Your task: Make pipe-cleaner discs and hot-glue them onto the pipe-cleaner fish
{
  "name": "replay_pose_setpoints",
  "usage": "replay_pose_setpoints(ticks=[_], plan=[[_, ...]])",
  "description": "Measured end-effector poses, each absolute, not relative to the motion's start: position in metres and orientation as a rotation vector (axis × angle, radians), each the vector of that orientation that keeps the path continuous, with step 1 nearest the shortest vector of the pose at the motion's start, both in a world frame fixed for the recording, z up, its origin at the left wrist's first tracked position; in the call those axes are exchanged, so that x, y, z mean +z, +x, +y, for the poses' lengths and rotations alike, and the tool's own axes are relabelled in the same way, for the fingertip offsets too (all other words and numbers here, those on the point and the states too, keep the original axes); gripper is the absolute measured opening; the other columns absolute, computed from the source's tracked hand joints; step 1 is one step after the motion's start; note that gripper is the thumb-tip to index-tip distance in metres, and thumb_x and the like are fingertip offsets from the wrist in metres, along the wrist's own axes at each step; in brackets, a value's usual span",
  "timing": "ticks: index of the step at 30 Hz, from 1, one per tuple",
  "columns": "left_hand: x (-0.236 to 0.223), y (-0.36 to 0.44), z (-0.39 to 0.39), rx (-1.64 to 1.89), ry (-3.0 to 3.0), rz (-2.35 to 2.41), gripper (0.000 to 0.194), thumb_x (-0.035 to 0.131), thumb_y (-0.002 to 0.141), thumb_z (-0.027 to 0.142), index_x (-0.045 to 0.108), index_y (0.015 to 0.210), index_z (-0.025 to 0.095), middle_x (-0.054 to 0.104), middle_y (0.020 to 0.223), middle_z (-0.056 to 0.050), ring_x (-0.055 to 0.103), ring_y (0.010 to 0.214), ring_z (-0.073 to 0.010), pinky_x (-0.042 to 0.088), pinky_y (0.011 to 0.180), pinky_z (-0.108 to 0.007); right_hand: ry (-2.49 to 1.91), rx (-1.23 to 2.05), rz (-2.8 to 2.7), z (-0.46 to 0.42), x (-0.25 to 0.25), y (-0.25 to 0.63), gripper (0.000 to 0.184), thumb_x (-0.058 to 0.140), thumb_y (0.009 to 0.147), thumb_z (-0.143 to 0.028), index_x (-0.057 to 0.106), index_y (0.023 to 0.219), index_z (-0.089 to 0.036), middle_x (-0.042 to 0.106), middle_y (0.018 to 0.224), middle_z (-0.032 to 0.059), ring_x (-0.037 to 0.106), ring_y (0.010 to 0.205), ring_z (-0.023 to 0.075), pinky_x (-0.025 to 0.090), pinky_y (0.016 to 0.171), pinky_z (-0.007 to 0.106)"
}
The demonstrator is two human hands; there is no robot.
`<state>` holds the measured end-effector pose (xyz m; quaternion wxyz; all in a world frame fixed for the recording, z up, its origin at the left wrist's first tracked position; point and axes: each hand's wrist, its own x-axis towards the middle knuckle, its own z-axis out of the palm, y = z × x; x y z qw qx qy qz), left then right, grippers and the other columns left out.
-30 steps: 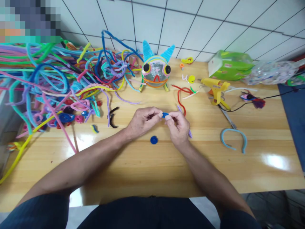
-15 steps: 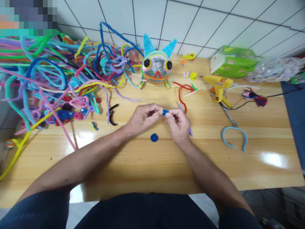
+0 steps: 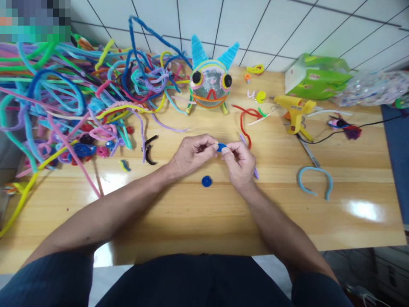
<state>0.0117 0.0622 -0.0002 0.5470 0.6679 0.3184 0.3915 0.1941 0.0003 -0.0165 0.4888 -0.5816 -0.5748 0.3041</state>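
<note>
Left hand [image 3: 195, 154] and right hand [image 3: 240, 164]: fingertips together, both pinching a small blue fuzzy piece [image 3: 221, 147], held mid-surface [image 3: 191, 221] on the near side of the clear round figure with light-blue ears [image 3: 209, 83]. Step in hand, my read: working that piece between the fingertips. Next move calls for a light, steady pinch from both sides; piece is mostly hidden by the fingers, so exact shape can't be told. Flat dark-blue round coil [image 3: 207, 181] lies just near of the hands, touching neither. Purple fuzzy stem [image 3: 256, 172] runs partly under the right hand; snag risk. Room: bare wood between the forearms to the near edge. Tangled multicoloured fuzzy stems [image 3: 57, 111] crowd left; yellow glue gun [image 3: 295, 111] limits far right.
</note>
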Motion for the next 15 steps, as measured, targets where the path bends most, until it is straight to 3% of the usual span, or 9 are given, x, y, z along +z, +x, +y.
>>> replay_pose_setpoints(ticks=[9, 15], plan=[[-0.0024, 0.0119, 0.0639, 0.912, 1.525, 0.761, 0.036, 0.073, 0.103, 0.050, 0.075, 0.088, 0.017, 0.079, 0.078, -0.004, 0.061, 0.062, -0.0107, 0.048, 0.061, -0.024, -1.408, 0.765, -1.394, 0.0018, -0.0174, 0.1943, 0.025, 0.063, 0.106, -0.047, 0.066, 0.093, -0.026, 0.066, 0.077, -0.0033, 0.060, 0.069, 0.0143, 0.053, 0.068, 0.033], [-0.0037, 0.0128, 0.0650, 0.953, 1.482, 0.777, 0.037, 0.075, 0.101, 0.051, 0.074, 0.084, 0.018, 0.077, 0.074, -0.003, 0.059, 0.060, -0.0101, 0.047, 0.060, -0.024, -1.359, 0.793, -1.340, 0.0017, -0.0199, 0.1930, 0.024, 0.066, 0.106, -0.049, 0.069, 0.102, -0.026, 0.071, 0.085, -0.0023, 0.063, 0.072, 0.0143, 0.053, 0.070, 0.032]])
